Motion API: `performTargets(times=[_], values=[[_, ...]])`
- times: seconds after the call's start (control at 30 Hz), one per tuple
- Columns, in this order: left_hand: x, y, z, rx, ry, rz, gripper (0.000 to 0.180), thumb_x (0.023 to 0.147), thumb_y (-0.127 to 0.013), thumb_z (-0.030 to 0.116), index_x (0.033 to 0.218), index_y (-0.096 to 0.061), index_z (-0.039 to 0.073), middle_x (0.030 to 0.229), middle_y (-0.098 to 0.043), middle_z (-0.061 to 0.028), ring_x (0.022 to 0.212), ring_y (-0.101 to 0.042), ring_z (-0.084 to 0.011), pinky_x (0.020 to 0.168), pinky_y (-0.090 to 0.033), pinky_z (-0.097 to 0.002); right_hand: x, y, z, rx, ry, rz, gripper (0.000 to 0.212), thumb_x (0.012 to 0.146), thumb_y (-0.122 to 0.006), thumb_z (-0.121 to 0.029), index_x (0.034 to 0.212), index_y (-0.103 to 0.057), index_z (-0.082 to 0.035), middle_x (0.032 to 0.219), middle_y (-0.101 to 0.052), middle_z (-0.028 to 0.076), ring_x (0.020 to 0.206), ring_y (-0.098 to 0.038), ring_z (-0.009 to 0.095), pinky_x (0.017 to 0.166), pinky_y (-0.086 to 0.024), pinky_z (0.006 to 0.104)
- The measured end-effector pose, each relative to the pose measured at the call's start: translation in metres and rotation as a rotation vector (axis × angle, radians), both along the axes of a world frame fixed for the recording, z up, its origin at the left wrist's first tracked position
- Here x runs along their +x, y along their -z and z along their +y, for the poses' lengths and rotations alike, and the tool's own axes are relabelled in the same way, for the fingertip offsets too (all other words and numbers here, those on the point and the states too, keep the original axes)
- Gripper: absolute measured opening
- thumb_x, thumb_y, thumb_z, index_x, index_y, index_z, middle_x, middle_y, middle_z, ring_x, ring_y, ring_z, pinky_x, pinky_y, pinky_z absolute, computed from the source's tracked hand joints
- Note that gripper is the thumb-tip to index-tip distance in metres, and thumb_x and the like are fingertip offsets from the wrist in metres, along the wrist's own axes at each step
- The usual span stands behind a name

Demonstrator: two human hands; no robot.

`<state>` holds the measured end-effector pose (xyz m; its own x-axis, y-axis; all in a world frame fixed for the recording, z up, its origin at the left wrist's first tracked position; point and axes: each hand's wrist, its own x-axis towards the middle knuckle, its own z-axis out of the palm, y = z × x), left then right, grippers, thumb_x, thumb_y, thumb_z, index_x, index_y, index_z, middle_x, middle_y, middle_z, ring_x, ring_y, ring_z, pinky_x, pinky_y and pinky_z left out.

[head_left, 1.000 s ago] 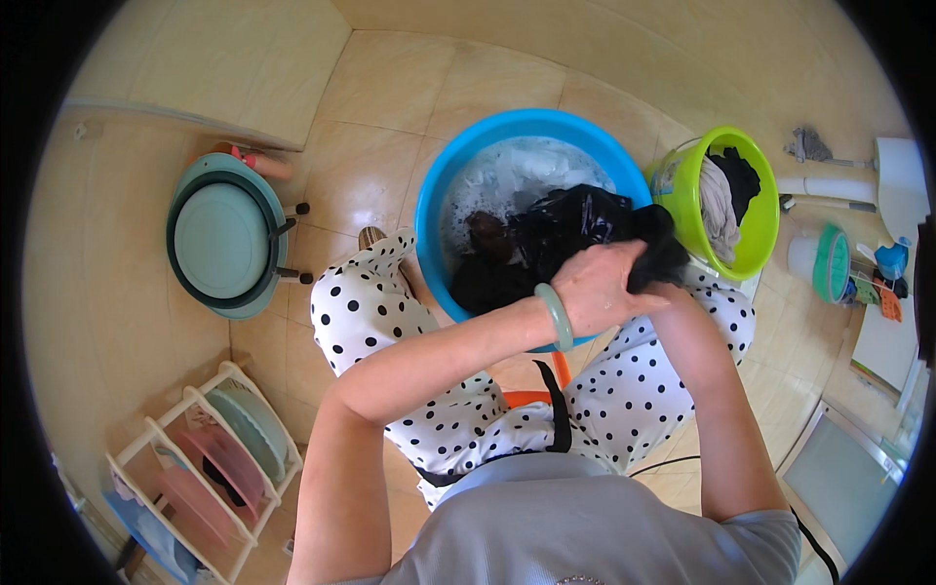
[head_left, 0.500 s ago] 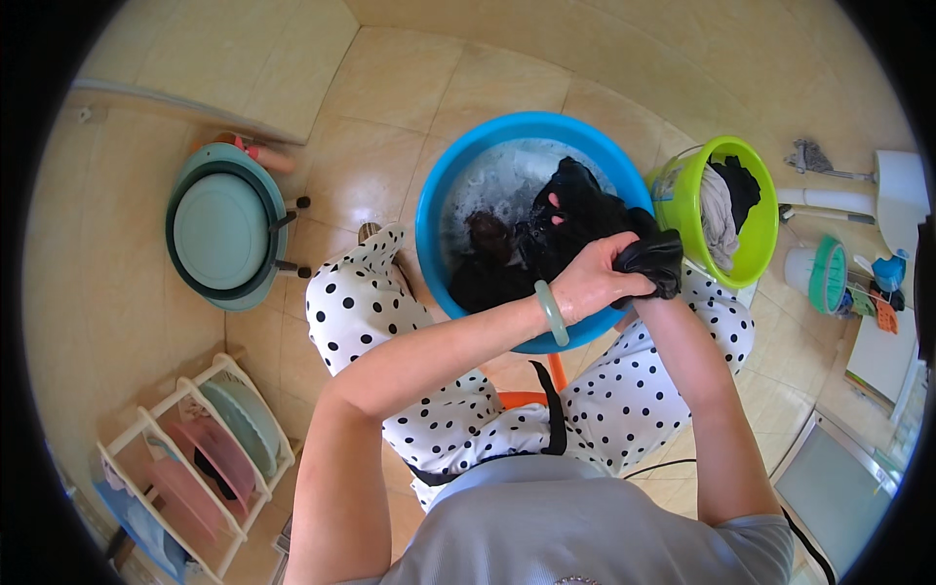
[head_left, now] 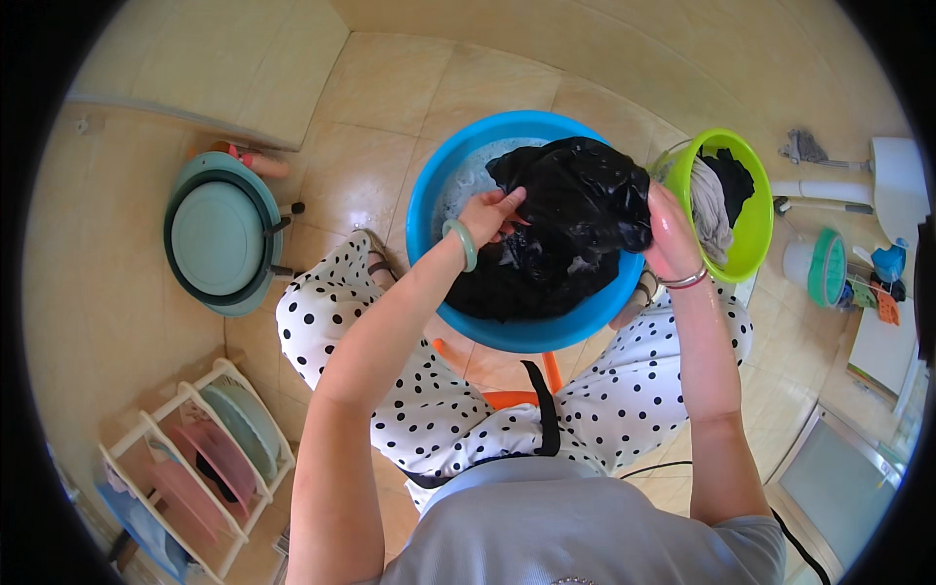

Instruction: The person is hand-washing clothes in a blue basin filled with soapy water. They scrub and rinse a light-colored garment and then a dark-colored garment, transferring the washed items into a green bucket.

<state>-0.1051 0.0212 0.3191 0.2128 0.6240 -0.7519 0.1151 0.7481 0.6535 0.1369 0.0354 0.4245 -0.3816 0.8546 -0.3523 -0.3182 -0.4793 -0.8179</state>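
A wet black garment [head_left: 580, 210] is spread between my two hands over a blue basin [head_left: 421, 200] of sudsy water. My left hand [head_left: 490, 216], wearing a pale green bangle on its wrist, pinches the garment's left side with thumb and fingers. On the right edge, my right hand [head_left: 671, 232] grips the cloth; its fingertips are hidden by the fabric. The lower part of the garment hangs bunched into the basin. Foam [head_left: 468, 180] shows at the basin's left.
Beside the basin at right, a lime green bucket [head_left: 756, 244] holds grey and black clothes. Round grey-green basins [head_left: 219, 239] lean at the left wall. A cream rack [head_left: 190, 390] with coloured basins stands lower left. An orange stool [head_left: 512, 399] shows between my knees.
My left hand has let go of the cloth near my right wrist and moved left to the garment's other side. My right hand has risen out of the basin, and the garment is spread wider.
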Motion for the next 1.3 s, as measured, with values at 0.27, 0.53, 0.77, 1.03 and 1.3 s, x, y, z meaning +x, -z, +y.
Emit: performTargets(times=[0.27, 0.53, 0.77, 1.03, 1.3], values=[[0.050, -0.039, -0.039, 0.011, -0.105, -0.382, 0.056, 0.090, -0.055, 0.051, 0.130, -0.049, 0.012, 0.129, -0.051, -0.0020, 0.121, -0.043, -0.0128, 0.100, -0.035, -0.0378, -0.025, 0.005, -0.017, -0.069, 0.111, 0.047, 0.042, 0.099, -0.044, -0.034, 0.130, -0.046, -0.006, 0.124, -0.054, 0.004, 0.109, -0.054, 0.018, 0.087, -0.049, 0.0367], [0.027, -0.010, -0.017, 0.205, -0.243, -0.377, 0.036, 0.083, -0.068, 0.014, 0.116, -0.057, 0.005, 0.106, -0.064, -0.0039, 0.097, -0.059, -0.0120, 0.090, -0.044, -0.0280, 0.016, -0.026, -0.003, 0.051, 0.382, 0.285, 0.044, 0.096, -0.047, -0.025, 0.133, -0.044, -0.003, 0.133, -0.050, 0.010, 0.119, -0.050, 0.023, 0.103, -0.038, 0.0373], [0.016, 0.012, -0.009, 0.030, -0.597, -0.910, 0.034, 0.090, -0.045, 0.013, 0.121, -0.052, 0.001, 0.121, -0.060, -0.0075, 0.111, -0.055, -0.0217, 0.100, -0.039, -0.0348, 0.034, 0.006, 0.020, 0.071, 0.377, 0.051, 0.012, 0.085, -0.061, -0.016, 0.094, -0.058, -0.009, 0.086, -0.057, -0.004, 0.081, -0.053, 0.009, 0.074, -0.045, 0.0252], [0.032, -0.073, 0.008, 0.131, -0.291, -0.861, 0.039, 0.095, -0.052, 0.029, 0.127, -0.051, 0.007, 0.122, -0.058, -0.0057, 0.112, -0.055, -0.0204, 0.098, -0.042, -0.0350, -0.014, 0.064, -0.004, 0.300, -0.288, -0.750, 0.046, 0.082, -0.069, -0.038, 0.097, -0.061, 0.005, 0.095, -0.064, 0.014, 0.089, -0.060, 0.022, 0.082, -0.046, 0.0314], [-0.001, -0.030, -0.004, 0.519, 0.423, 0.121, 0.066, 0.070, -0.080, 0.020, 0.126, -0.050, 0.002, 0.121, -0.059, -0.0094, 0.113, -0.054, -0.0210, 0.100, -0.040, -0.0323, -0.005, 0.037, 0.003, -0.329, 0.409, -0.073, 0.020, 0.089, -0.055, -0.020, 0.092, -0.062, -0.003, 0.088, -0.065, 0.006, 0.079, -0.061, 0.017, 0.073, -0.050, 0.0308]])
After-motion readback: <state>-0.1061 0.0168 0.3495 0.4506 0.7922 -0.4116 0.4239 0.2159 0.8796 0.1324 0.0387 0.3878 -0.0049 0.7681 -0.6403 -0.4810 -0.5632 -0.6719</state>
